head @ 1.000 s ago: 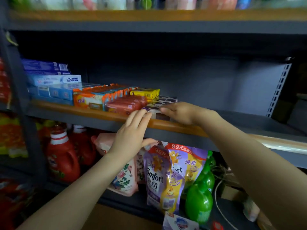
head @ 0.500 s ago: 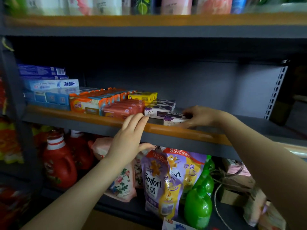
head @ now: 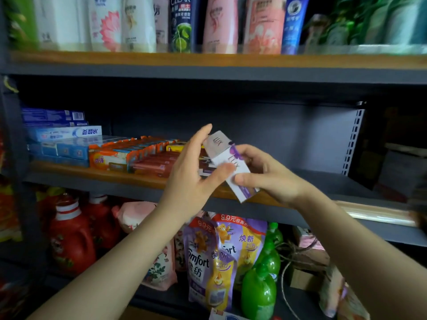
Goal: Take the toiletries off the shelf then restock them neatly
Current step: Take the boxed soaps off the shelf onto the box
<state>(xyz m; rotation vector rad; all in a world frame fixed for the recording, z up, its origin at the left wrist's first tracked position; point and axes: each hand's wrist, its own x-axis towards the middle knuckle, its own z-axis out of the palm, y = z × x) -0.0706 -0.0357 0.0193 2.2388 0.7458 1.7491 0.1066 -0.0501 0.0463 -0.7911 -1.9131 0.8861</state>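
Two white-and-purple Lux soap boxes (head: 227, 161) are being held in front of the middle shelf (head: 120, 175), off its board, stacked and fanned apart. Their long axes are tilting, upper ends toward the upper left, lower ends toward the lower right. The right hand (head: 265, 174) is gripping the lower box, thumb pressing across its near face, fingers curling behind. The left hand (head: 196, 172) is reaching in with fingers nearly straight, thumb and fingertips touching the boxes' left edges. On the shelf behind, red soap boxes (head: 152, 163) and orange-blue ones (head: 122, 153) are lying in rows, with blue toothpaste cartons (head: 62, 132) stacked at the far left. The shelf's right half is showing grey back panel. Above, shampoo bottles (head: 180, 24) are standing upright. Below, red detergent jugs (head: 71, 236), purple Comfort pouches (head: 215, 257) and green bottles (head: 258, 292) are crowding together.
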